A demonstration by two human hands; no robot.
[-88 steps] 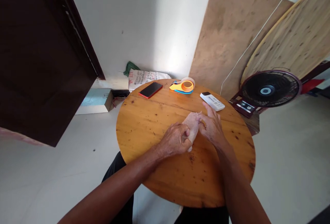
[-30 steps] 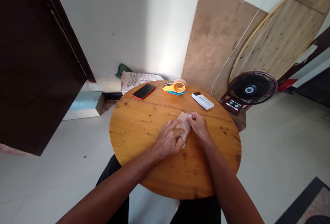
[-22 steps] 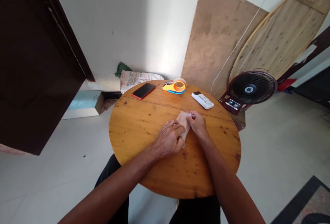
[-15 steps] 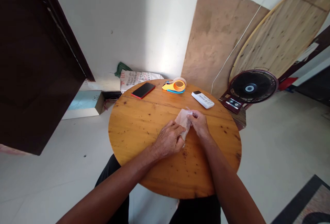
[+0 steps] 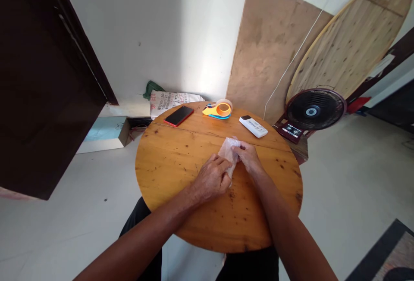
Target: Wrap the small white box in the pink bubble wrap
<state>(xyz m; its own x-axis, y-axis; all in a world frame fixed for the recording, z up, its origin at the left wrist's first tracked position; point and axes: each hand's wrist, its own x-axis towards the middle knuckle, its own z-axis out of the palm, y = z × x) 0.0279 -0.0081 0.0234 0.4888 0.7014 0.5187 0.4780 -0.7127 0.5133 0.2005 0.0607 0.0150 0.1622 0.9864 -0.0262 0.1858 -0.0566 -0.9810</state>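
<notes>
A narrow, whitish, see-through piece of bubble wrap (image 5: 229, 146) lies folded near the middle of the round wooden table. From the left, my left hand (image 5: 213, 175) is closed over its lower part, fingers bent and pressed onto the wrap. The thumb and forefinger of my right hand (image 5: 248, 156) pinch its upper right side. Whether anything is inside the folds cannot be made out, as my hands cover part of the wrap.
Along the far side of the table (image 5: 168, 156) are a red-edged phone (image 5: 179, 116), an orange tape dispenser (image 5: 217, 109) and a white remote control (image 5: 253, 126). A dark fan (image 5: 312, 111) stands beyond the right edge. A printed sack (image 5: 174, 101) leans against the wall.
My right thumb and fingers have shifted slightly down and left over the wrap's upper edge, and more of its top end shows. My left hand stays in nearly the same place.
</notes>
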